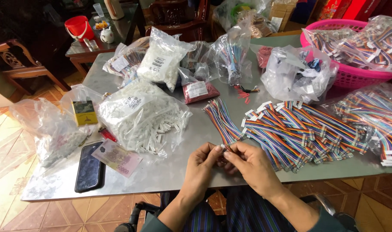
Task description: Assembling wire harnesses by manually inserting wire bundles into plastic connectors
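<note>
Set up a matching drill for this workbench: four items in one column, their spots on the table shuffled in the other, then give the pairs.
Items
1. black phone
2. pink basket
3. banknote
4. rainbow ribbon cable in both hands (left hand, right hand)

Places
A. far right corner of the table
B. near edge, middle
C. near left, next to the banknote
D. partly under the bag of white connectors

Pairs: 1-C, 2-A, 3-D, 4-B

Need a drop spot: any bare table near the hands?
Bare steel between the banknote and left hand along the near edge, and between the connector bag and ribbon cables. Crowded: far side with bags, right side with cables and pink basket.
</note>
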